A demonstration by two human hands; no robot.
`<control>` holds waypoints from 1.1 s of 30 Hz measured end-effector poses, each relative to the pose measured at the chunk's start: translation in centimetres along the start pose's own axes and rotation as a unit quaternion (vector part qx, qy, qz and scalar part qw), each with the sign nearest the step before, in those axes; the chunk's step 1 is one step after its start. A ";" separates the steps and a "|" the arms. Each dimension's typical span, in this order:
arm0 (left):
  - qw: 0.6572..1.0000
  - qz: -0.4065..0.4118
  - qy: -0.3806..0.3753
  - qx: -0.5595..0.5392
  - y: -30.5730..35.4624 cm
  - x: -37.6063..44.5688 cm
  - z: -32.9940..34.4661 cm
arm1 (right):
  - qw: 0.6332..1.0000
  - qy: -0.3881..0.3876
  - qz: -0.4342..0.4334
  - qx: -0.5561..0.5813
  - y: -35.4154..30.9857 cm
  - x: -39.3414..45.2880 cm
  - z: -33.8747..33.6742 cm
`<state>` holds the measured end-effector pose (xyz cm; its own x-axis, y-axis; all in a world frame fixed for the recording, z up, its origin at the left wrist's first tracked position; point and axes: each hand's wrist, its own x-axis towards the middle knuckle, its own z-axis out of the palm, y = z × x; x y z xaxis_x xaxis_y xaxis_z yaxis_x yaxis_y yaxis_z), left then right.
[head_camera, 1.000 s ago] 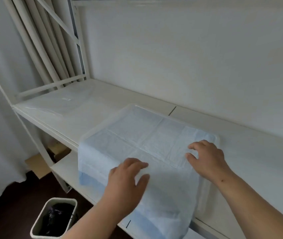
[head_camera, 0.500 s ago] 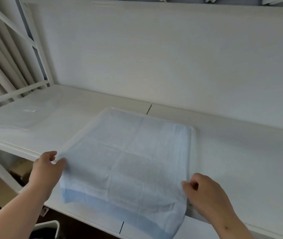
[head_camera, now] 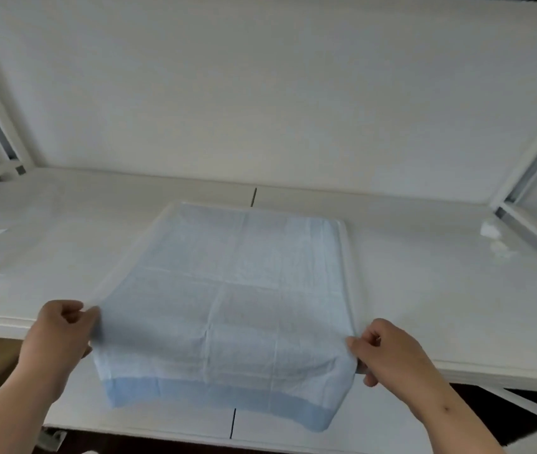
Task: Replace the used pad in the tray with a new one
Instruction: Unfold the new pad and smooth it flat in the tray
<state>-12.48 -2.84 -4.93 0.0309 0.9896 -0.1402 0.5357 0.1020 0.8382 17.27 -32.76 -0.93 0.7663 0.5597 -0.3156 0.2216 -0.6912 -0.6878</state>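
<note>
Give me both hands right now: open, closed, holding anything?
Left hand: closed, pinching the left edge of the blue pad.
Right hand: closed, pinching the pad's right edge.

Pad [head_camera: 228, 290]: pale blue, quilted, crossed by fold creases, darker blue band along near edge. Spread flat over white shallow tray [head_camera: 347, 257] on shelf, covering nearly all of it; tray rim visible along right and far sides. Near end overhangs the shelf front and droops. Both near corners pinched.
</note>
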 end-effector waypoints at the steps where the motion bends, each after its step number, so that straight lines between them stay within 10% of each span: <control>1: 1.000 -0.004 -0.019 -0.011 -0.2 0.4 -0.3 | 1.000 0.014 0.010 0.026 0.1 -0.4 0.4; 33: 0.970 -0.026 -0.230 -0.079 3.0 3.8 -3.0 | 0.968 0.048 0.043 0.244 -0.6 0.0 0.9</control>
<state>-13.33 1.49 -1.34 0.3995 0.8373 -0.3732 0.4115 0.2000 0.8892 16.59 -31.92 -1.11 0.8268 0.4491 -0.3388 -0.1382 -0.4218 -0.8961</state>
